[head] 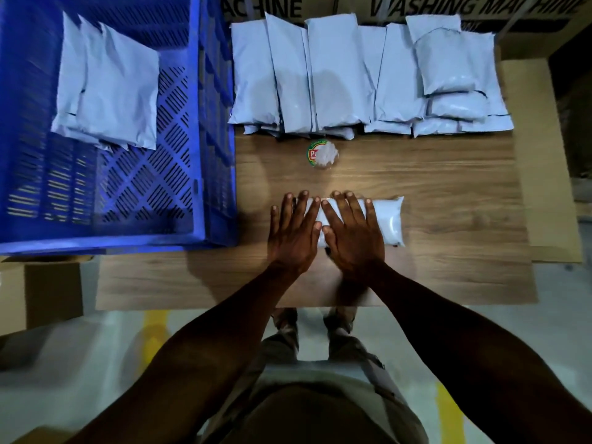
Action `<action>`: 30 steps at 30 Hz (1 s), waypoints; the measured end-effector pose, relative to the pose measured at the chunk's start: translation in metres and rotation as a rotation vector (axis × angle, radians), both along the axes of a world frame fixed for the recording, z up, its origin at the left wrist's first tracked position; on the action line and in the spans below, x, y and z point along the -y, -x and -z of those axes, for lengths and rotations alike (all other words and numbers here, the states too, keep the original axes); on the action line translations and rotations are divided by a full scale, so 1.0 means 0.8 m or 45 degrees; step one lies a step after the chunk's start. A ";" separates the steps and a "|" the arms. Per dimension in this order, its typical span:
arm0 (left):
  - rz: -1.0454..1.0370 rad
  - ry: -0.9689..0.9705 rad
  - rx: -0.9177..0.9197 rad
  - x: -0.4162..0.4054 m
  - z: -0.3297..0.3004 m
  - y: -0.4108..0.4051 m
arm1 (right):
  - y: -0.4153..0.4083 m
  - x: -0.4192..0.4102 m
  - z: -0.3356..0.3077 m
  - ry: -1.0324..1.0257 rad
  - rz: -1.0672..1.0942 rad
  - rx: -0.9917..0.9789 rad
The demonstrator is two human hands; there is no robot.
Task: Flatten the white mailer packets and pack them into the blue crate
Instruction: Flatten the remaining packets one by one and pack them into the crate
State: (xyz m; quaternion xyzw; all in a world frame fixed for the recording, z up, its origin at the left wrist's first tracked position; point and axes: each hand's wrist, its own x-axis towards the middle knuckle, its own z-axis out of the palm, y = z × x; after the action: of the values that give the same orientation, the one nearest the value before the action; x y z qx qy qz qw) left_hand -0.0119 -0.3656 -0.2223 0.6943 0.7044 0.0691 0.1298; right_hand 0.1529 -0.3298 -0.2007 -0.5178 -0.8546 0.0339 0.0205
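Note:
A white mailer packet [387, 221] lies lengthwise on the wooden table [448, 187] near its front edge. My left hand [293, 233] and my right hand [350, 233] lie side by side on it, fingers straight and spread, pressing down on its left part; only its right end shows. Several more white packets [352, 78] lean in a row at the back of the table. The blue crate [134, 193] stands at the left with a few packets [109, 88] stacked in its far corner.
A round green and red sticker [315, 153], partly blurred, sits on the table behind my hands. Cardboard boxes printed "WASHING MACHINE" [464, 8] stand behind the packets. Another cardboard box [51, 290] sits below the crate at the left. My legs show under the table edge.

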 end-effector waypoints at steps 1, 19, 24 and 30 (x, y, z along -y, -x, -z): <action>0.001 0.008 -0.007 0.000 0.000 -0.001 | 0.000 -0.001 0.000 0.009 -0.001 0.007; 0.079 -0.152 0.060 -0.014 -0.051 -0.042 | -0.061 -0.007 -0.020 -0.008 0.165 -0.312; 0.082 -0.142 0.020 -0.032 -0.028 -0.101 | -0.095 -0.021 -0.004 0.071 0.212 -0.231; 0.063 -0.143 -0.098 -0.028 -0.021 -0.105 | -0.100 -0.019 0.010 0.102 0.177 -0.198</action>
State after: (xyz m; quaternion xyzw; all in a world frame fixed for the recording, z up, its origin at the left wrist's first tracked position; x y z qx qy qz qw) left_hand 0.0723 -0.3431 -0.2055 0.7199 0.6865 0.0785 0.0651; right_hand 0.2327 -0.3147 -0.2088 -0.5719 -0.8105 0.1067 0.0684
